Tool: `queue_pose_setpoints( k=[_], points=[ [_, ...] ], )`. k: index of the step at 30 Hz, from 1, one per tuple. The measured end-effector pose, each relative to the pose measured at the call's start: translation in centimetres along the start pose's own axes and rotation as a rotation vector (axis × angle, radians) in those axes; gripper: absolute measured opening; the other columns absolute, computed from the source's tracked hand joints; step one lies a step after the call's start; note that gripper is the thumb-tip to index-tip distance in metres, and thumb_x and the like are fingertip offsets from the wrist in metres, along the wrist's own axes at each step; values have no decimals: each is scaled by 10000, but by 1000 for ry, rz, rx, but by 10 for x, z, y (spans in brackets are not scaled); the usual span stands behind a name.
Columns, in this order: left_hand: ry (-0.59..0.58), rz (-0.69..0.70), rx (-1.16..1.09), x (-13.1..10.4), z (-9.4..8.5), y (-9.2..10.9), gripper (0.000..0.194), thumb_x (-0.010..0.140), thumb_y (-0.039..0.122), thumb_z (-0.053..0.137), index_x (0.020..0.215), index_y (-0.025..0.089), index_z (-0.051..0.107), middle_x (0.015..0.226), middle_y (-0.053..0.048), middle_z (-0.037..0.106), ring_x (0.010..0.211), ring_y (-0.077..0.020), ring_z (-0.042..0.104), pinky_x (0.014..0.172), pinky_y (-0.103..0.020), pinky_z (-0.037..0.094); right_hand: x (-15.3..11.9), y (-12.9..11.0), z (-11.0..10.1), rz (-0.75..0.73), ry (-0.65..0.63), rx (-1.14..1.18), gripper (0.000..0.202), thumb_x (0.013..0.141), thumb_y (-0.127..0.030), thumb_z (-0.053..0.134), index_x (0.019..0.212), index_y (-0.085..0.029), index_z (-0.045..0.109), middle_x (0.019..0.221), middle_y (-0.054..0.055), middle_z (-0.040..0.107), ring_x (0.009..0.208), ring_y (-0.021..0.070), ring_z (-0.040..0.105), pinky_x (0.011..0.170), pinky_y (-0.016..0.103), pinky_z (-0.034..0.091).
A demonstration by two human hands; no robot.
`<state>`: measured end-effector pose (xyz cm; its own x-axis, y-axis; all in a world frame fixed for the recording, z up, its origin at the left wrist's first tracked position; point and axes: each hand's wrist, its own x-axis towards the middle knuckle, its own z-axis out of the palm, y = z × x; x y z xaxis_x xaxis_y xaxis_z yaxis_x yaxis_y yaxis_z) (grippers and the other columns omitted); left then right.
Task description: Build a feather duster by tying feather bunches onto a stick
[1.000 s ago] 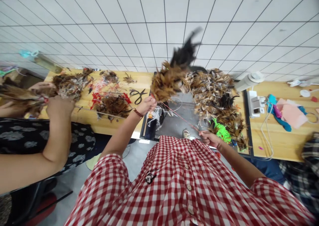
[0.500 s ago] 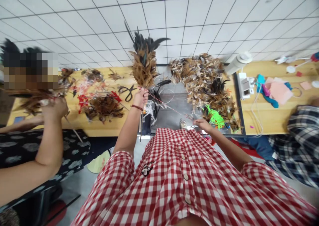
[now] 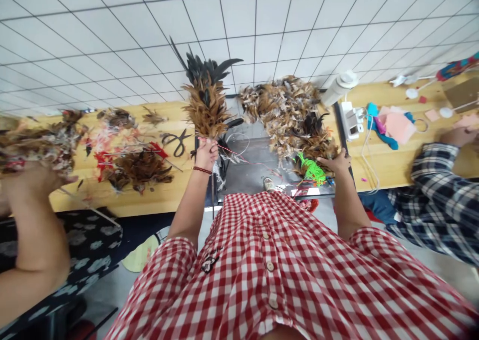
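Note:
My left hand (image 3: 207, 153) is closed around the stick of a feather duster (image 3: 207, 108), just under its feathers. The duster stands upright, brown below and black at the top, and its thin handle sticks out beneath my fist. A reddish string (image 3: 239, 157) trails from beside that hand toward the right over the grey surface. My right hand (image 3: 338, 161) has its fingers apart at the right edge of a pile of loose brown feathers (image 3: 290, 113). Its fingertips reach the feathers near a bundle of green string (image 3: 311, 169).
Black scissors (image 3: 177, 143) and a brown feather heap (image 3: 140, 170) lie to the left. At right stand a white bottle (image 3: 340, 88) and a power strip (image 3: 352, 123). A co-worker's arm (image 3: 35, 225) is on the left; another person's plaid sleeve (image 3: 437, 175) is on the right.
My right hand has let go of the string and moved right to the feather pile, fingers spreading. The string now hangs slack. My left hand still holds the duster.

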<state>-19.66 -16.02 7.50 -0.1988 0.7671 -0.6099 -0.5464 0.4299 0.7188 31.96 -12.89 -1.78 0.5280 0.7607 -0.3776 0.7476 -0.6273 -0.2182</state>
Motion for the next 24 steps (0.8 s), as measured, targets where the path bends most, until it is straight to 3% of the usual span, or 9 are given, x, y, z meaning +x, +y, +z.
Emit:
queue_pose_setpoints(
  k=[2, 5, 7, 9, 11, 15, 18, 21, 24],
  points=[
    [5, -8, 1, 3, 2, -4, 309, 1020, 356, 543, 788, 152, 534, 528, 97, 349, 350, -7, 239, 343, -116, 154, 0, -13, 11, 74, -19, 43, 1432, 546, -700, 873, 1660, -188, 135, 1654, 329, 150, 1517, 484, 288, 1203, 564, 316],
    [12, -13, 1, 7, 5, -9, 310, 1011, 372, 562, 796, 152, 534, 531, 99, 358, 349, -6, 253, 340, -119, 155, 3, -33, 28, 18, 23, 46, 1329, 611, -653, 855, 1656, -217, 159, 1682, 291, 36, 1532, 480, 243, 1203, 540, 322],
    [5, -11, -3, 10, 5, -12, 302, 998, 376, 583, 800, 153, 538, 535, 96, 366, 352, -9, 263, 338, -119, 161, 9, -38, 34, -93, 65, 29, 1072, 716, -512, 808, 1613, -208, 308, 1672, 268, 108, 1479, 433, 356, 1174, 498, 367],
    [-4, -3, -9, 11, 3, -15, 286, 986, 365, 601, 800, 158, 539, 538, 92, 372, 355, -13, 268, 335, -118, 165, 16, -36, 34, -201, 73, 21, 715, 827, -340, 675, 1497, -163, 500, 1580, 252, 332, 1347, 358, 506, 1122, 446, 417],
    [-3, -3, -13, 12, 0, -17, 276, 972, 359, 622, 797, 162, 537, 542, 89, 375, 357, -15, 270, 334, -118, 166, 25, -29, 28, -261, 87, 17, 490, 853, -207, 549, 1326, -115, 643, 1383, 227, 537, 1180, 301, 592, 1052, 416, 456],
    [17, -10, -23, 13, -7, -19, 273, 972, 351, 622, 792, 163, 538, 543, 88, 375, 353, -10, 274, 335, -117, 164, 33, -20, 1, -344, 232, 65, 321, 779, -131, 505, 1016, -121, 722, 1114, 169, 636, 982, 248, 597, 944, 397, 491],
    [25, -8, -31, 15, -9, -22, 279, 978, 352, 615, 791, 160, 539, 540, 91, 374, 350, -8, 272, 334, -115, 161, 26, -32, -24, -412, 340, 150, 252, 735, -112, 506, 893, -161, 696, 1006, 133, 641, 932, 236, 595, 901, 388, 498],
    [9, -11, -49, 16, -5, -24, 284, 1005, 338, 571, 791, 155, 541, 535, 88, 374, 352, -10, 266, 330, -117, 165, 14, -64, -37, -477, 382, 225, 191, 757, -116, 508, 850, -170, 666, 947, 116, 642, 916, 229, 596, 870, 375, 499],
    [6, -11, -52, 11, 4, -22, 294, 1029, 319, 525, 788, 151, 540, 532, 87, 368, 354, -12, 262, 329, -116, 169, -2, -113, -26, -637, 311, 282, 231, 849, -133, 453, 972, -148, 648, 982, 122, 649, 968, 225, 583, 888, 369, 488]
  ],
)
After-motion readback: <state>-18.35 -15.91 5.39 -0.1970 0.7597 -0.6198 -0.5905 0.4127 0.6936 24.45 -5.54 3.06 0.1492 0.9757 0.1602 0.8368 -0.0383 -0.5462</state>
